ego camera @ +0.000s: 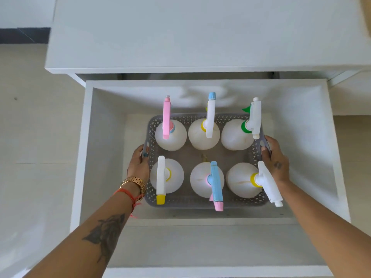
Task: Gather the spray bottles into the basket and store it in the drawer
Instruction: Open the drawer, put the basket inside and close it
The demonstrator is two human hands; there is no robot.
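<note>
Inside the open white drawer [86,157] sits a grey basket [200,202] with six white spray bottles [202,137] upright in two rows of three, tops pink, blue, green, yellow and white. Left hand [138,163] grips the basket's left handle, fingers curled over the rim; right hand [276,159] grips the right handle likewise. Gold watch [134,182] and red string on left wrist. White counter [200,37] above the drawer.

Left hand [139,164], right hand [275,159] gripping
</note>
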